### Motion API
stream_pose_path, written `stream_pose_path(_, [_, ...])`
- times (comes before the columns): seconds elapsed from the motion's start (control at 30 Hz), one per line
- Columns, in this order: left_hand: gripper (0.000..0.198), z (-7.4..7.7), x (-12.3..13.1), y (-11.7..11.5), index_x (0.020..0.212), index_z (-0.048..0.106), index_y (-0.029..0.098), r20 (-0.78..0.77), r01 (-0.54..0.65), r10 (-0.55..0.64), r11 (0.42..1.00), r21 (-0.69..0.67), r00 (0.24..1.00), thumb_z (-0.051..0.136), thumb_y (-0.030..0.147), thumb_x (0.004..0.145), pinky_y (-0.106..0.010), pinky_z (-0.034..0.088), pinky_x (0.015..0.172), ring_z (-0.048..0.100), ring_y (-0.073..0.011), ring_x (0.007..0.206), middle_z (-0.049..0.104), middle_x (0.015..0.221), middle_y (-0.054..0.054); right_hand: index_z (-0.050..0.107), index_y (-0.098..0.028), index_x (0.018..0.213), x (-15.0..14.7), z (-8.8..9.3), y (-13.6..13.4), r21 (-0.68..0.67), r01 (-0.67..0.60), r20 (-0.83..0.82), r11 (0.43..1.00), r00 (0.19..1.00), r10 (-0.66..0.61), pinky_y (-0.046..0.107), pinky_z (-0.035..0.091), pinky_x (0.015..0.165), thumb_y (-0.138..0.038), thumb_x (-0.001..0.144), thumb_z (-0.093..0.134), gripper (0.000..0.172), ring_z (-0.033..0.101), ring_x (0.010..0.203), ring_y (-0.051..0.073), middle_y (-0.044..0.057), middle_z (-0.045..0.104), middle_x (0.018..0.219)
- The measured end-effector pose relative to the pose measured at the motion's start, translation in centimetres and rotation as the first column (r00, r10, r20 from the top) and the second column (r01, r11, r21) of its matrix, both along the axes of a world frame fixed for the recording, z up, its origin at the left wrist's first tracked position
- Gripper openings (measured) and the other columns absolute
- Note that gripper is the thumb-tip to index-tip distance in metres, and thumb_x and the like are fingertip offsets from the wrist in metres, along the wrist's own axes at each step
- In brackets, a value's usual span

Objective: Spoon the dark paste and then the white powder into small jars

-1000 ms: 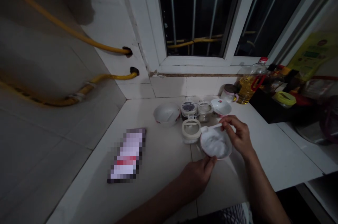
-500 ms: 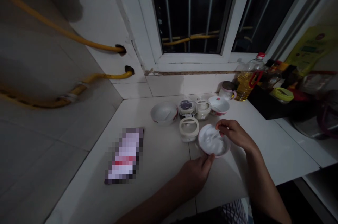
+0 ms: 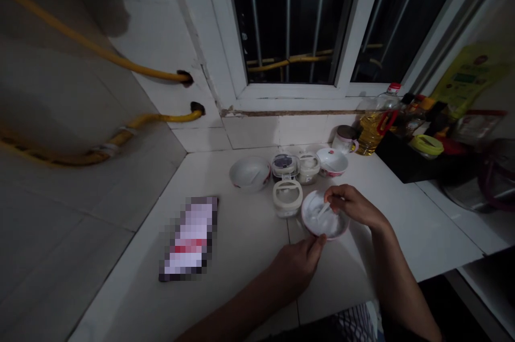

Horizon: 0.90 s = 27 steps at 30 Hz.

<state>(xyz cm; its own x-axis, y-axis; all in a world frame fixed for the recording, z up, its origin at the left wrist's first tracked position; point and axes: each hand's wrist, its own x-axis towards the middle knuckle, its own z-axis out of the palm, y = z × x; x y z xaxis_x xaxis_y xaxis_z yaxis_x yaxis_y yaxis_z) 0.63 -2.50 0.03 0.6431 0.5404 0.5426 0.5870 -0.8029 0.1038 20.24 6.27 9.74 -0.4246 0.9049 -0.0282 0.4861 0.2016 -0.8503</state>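
Note:
A white bowl (image 3: 306, 208) with a pinkish rim stands on the counter in front of me, holding something white, powdery or liquid; I cannot tell which. My left hand (image 3: 301, 264) grips the bowl's near edge, thumb on the rim. Over the bowl's far right side, my right hand (image 3: 351, 204) pinches a white spoon (image 3: 323, 210), its lower end down in the white contents. Just left of the bowl sits a clear container (image 3: 287, 198) with a white-framed lid.
Behind are a larger bowl (image 3: 249, 173), a dark-topped container (image 3: 285, 165), another clear container (image 3: 309, 168) and a small flowered bowl (image 3: 333, 161). A lidded mug (image 3: 345, 139) and oil bottle (image 3: 370, 130) stand at the back right. A pixelated object (image 3: 191, 237) lies left.
My right hand has moved slightly left and the spoon has shifted within the bowl. My left hand keeps its hold on the bowl's rim.

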Motion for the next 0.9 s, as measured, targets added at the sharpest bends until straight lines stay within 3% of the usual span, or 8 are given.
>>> stream_pose_path(0.17, [0.037,-0.2,0.0,0.1,0.127,0.045,0.003,0.006,0.008,-0.008,1.0,0.012,1.0,0.036,0.009,0.092,-0.03,0.061,0.064,0.071,-0.0214,0.084,0.068,0.103,-0.019,0.062,-0.017,0.072,0.6,-0.1,0.6,-0.067,0.136,-0.124,0.988,0.982,-0.144,0.027,0.037,0.059,-0.031,0.071,0.056,0.015,0.049,0.054,0.013,-0.004,0.054,0.055])
stream_pose_path(0.4, [0.039,-0.2,-0.1,0.1,0.129,0.044,0.003,0.016,0.02,-0.02,1.0,0.018,1.0,0.037,0.009,0.091,-0.029,0.061,0.066,0.07,-0.0212,0.086,0.067,0.104,-0.02,0.064,-0.016,0.069,0.8,0.6,0.8,-0.166,0.162,-0.253,0.973,0.946,-0.201,0.028,0.037,0.06,-0.031,0.064,0.061,0.016,0.048,0.052,0.012,-0.004,0.053,0.051])
stream_pose_path(0.53, [0.037,0.1,0.0,0.1,0.128,0.045,0.002,0.023,0.019,-0.021,0.999,0.051,1.0,0.035,0.009,0.092,-0.029,0.06,0.063,0.07,-0.0207,0.081,0.067,0.104,-0.021,0.063,-0.017,0.07,0.1,0.6,0.7,-0.135,0.227,-0.318,0.964,0.912,-0.259,0.029,0.039,0.065,-0.033,0.067,0.061,0.017,0.05,0.055,0.014,-0.003,0.054,0.05])
stream_pose_path(0.63, [0.034,0.4,0.0,0.1,0.124,0.047,0.001,0.016,0.015,-0.016,0.998,0.064,1.0,0.035,0.01,0.093,-0.027,0.059,0.059,0.07,-0.0198,0.076,0.068,0.1,-0.02,0.061,-0.018,0.076,-1.5,0.3,0.2,0.015,0.323,-0.372,0.946,0.88,-0.294,0.03,0.041,0.067,-0.037,0.075,0.058,0.019,0.053,0.058,0.015,-0.002,0.058,0.055])
stream_pose_path(0.73, [0.034,0.5,0.0,0.1,0.123,0.047,0.001,0.012,0.018,-0.018,0.998,0.052,1.0,0.035,0.01,0.093,-0.027,0.059,0.058,0.07,-0.0201,0.076,0.068,0.099,-0.02,0.061,-0.02,0.084,-3.4,-0.1,-0.7,0.343,0.363,-0.32,0.866,0.912,-0.256,0.033,0.043,0.072,-0.034,0.086,0.051,0.017,0.058,0.069,0.019,0.002,0.064,0.065])
stream_pose_path(0.83, [0.036,0.3,0.1,0.0,0.124,0.047,0.002,0.012,0.014,-0.014,0.999,0.032,1.0,0.035,0.009,0.091,-0.03,0.06,0.061,0.07,-0.0212,0.079,0.068,0.1,-0.019,0.062,-0.021,0.089,-4.6,-0.2,-1.4,0.722,0.091,-0.058,0.686,0.996,-0.071,0.038,0.042,0.084,-0.019,0.09,0.045,0.017,0.059,0.079,0.02,0.005,0.069,0.078])
stream_pose_path(0.9, [0.036,0.2,0.1,0.0,0.124,0.047,0.003,0.011,0.007,-0.007,1.0,0.021,1.0,0.035,0.009,0.091,-0.03,0.06,0.06,0.07,-0.021,0.078,0.068,0.098,-0.018,0.061,-0.02,0.093,-4.6,-0.2,-1.6,0.827,-0.108,0.124,0.552,0.992,0.009,0.041,0.04,0.089,-0.009,0.088,0.042,0.023,0.058,0.077,0.02,0.005,0.069,0.08])
